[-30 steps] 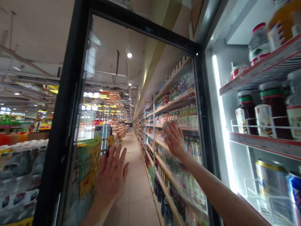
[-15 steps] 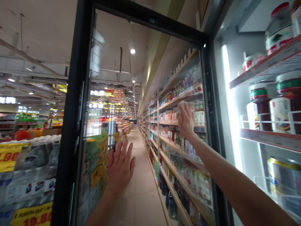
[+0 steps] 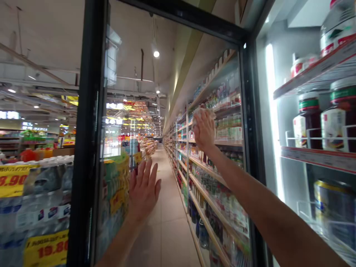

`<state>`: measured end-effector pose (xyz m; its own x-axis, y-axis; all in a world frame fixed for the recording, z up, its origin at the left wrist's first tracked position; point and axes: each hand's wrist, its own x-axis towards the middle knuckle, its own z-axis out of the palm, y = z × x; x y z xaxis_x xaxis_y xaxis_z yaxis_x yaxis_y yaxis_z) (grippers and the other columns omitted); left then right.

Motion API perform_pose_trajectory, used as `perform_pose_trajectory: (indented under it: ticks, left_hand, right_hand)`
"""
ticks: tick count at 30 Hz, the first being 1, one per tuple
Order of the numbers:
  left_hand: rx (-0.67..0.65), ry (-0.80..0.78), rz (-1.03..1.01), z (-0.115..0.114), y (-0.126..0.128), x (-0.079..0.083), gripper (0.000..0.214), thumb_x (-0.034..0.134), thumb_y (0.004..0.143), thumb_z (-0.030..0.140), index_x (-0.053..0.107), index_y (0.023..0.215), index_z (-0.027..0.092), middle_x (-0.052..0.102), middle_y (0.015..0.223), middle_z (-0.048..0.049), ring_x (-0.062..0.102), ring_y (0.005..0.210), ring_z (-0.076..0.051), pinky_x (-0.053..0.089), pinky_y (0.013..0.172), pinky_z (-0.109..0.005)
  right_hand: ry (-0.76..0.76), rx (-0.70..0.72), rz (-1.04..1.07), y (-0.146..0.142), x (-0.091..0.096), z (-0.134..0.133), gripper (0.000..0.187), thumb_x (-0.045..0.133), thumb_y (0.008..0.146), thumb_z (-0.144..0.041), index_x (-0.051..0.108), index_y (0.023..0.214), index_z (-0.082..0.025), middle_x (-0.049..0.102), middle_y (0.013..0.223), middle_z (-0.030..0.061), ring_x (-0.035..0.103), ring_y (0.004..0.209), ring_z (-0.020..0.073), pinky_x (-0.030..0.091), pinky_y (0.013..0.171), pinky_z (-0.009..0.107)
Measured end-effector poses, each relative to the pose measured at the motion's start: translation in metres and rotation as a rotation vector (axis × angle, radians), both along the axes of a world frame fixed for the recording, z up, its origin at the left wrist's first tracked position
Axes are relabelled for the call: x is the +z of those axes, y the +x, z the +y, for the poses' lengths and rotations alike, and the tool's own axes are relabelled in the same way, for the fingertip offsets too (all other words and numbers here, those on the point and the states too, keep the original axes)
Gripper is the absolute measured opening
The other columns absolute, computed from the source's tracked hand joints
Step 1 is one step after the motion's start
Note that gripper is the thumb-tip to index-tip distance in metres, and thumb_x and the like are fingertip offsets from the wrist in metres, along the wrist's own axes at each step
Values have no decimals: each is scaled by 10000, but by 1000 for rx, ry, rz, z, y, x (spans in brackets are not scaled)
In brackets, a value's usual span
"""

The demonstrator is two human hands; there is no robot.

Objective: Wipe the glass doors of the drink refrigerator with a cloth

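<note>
An open glass fridge door (image 3: 167, 92) with a black frame stands in front of me. My left hand (image 3: 144, 191) lies flat against the lower pane, fingers spread. Higher up and to the right, my right hand (image 3: 204, 129) presses a whitish cloth (image 3: 198, 112) against the glass. The cloth shows only above the fingers. Through the pane I see a long store aisle.
To the right, the lit fridge interior holds shelves (image 3: 317, 155) of dark jars (image 3: 308, 118) and cans (image 3: 330, 200). Stacked water bottles with yellow price tags (image 3: 46, 248) stand at the left. Stocked shelves (image 3: 211, 174) line the tiled aisle beyond the glass.
My right hand has slid the cloth up the glass, first rightward and then back to the left. The left hand stays flat on the pane, a little higher in view.
</note>
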<state>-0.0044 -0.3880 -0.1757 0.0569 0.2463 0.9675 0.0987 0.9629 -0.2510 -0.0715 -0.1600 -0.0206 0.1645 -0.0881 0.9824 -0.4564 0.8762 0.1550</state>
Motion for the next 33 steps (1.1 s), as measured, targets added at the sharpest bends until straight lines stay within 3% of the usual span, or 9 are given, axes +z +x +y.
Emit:
perform_pose_trajectory:
  ticks: [4,10,12,16,18,22,27,30,33]
  left_hand:
    - [9,-1,-11,0,1,0,663,484,871,228,162,1451,211,352,1445,-103,204,1392,-234,178,1126,-462]
    - [12,-1,3,2,1,0,657,474,875,233,160,1452,199,386,1427,-108,214,1389,-231,173,1127,-456]
    - [18,1,-1,2,2,0,652,474,877,233,167,1451,191,389,1425,-112,212,1390,-232,175,1127,-455]
    - [31,-5,4,1,2,-1,656,480,875,238,168,1450,196,378,1431,-111,225,1386,-235,194,1120,-458]
    - [36,-5,1,0,2,0,657,480,875,236,167,1451,198,367,1436,-113,227,1385,-236,198,1120,-458]
    - [35,-10,11,1,1,1,662,485,870,233,170,1451,190,376,1430,-116,220,1386,-231,184,1128,-448]
    - [36,-7,-7,3,4,-2,648,486,867,247,201,1446,196,384,1428,-110,234,1381,-234,176,1132,-445]
    - [25,-31,-10,-2,9,7,617,479,869,254,241,1435,196,408,1415,-107,248,1378,-225,151,1141,-436]
    - [32,0,1,-14,13,35,551,450,885,297,307,1407,200,386,1431,-108,250,1378,-228,131,1144,-447]
  right_hand:
    - [447,-62,23,8,-3,-11,450,352,884,-261,442,1324,-281,367,1453,-11,230,1380,179,190,1133,417]
    - [-165,-22,-35,-4,18,20,480,301,885,-236,419,1348,-191,349,1455,81,243,1372,249,223,1097,510]
    - [-37,-27,-17,-1,12,12,469,317,881,-244,449,1327,-184,355,1454,82,240,1377,243,227,1104,486]
    - [482,-41,44,12,-6,-15,437,380,877,-285,473,1303,-263,390,1444,13,240,1383,192,195,1137,430]
    - [419,-47,21,16,-2,-20,429,384,878,-284,478,1296,-268,395,1442,15,259,1376,203,206,1127,452]
    - [25,-45,-35,15,13,-18,435,346,890,-281,472,1300,-205,366,1457,65,264,1373,248,242,1095,501]
    - [316,-73,-21,21,6,-29,437,374,893,-340,454,1315,-257,367,1462,15,252,1381,209,232,1118,445]
    - [261,-87,-35,24,1,-35,435,360,900,-332,448,1320,-259,361,1466,21,263,1378,219,244,1103,469]
    - [220,-88,-44,23,3,-34,433,357,901,-324,460,1313,-236,363,1466,47,270,1377,236,265,1087,488]
